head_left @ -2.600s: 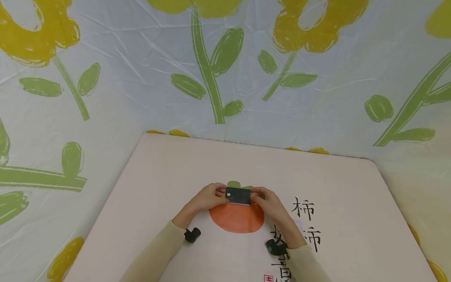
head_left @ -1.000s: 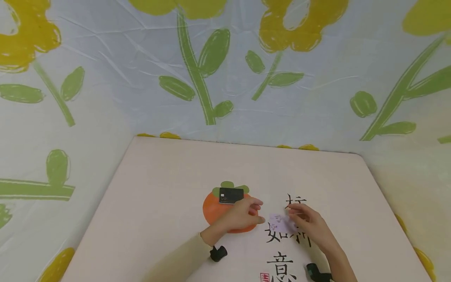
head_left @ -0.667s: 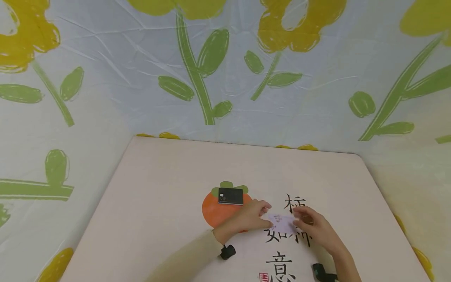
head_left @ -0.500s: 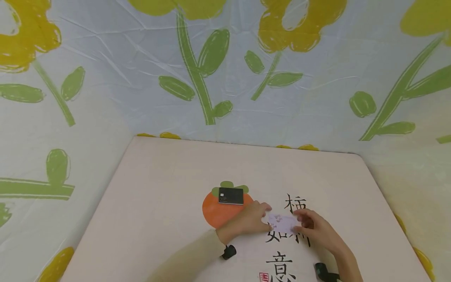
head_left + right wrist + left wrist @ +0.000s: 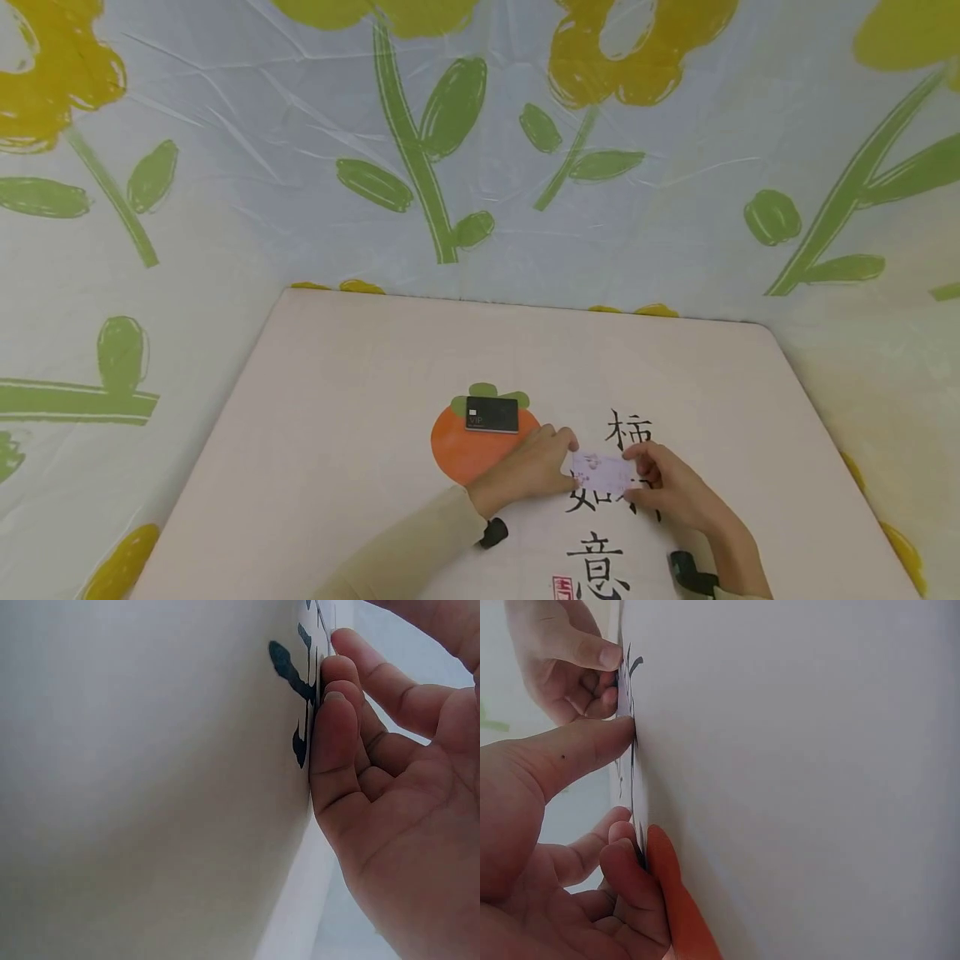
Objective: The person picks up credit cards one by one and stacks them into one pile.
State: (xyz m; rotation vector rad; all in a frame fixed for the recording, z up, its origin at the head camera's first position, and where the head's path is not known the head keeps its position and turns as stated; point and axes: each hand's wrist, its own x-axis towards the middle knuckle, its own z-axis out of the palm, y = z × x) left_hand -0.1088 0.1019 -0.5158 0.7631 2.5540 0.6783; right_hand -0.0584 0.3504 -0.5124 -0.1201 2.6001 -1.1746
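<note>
A pale lilac card point(image 5: 603, 472) with a flower print lies over the painted characters, right of the table's centre. At its left end my left hand point(image 5: 531, 467) holds it, the thumb at the lower corner and the forefinger at the upper one. My right hand point(image 5: 675, 490) grips the right end the same way, other fingers curled beneath the palm. Seen from the left wrist, the left thumb point(image 5: 592, 746) sits at the card's edge, low over the table. A black card point(image 5: 492, 415) marked VIP rests on the orange persimmon picture point(image 5: 465, 450), beyond the left hand.
The pale pink tabletop point(image 5: 360, 375) carries black brush-written characters point(image 5: 596, 567) and a small red seal print. Flower-printed cloth point(image 5: 300, 167) hangs round the table's back and sides. Black wrist cameras point(image 5: 690, 575) sit on both wrists.
Earlier both hands held the black card on the persimmon; they have let it go and moved right to the lilac card. Lately the fingers have settled at its two ends.
</note>
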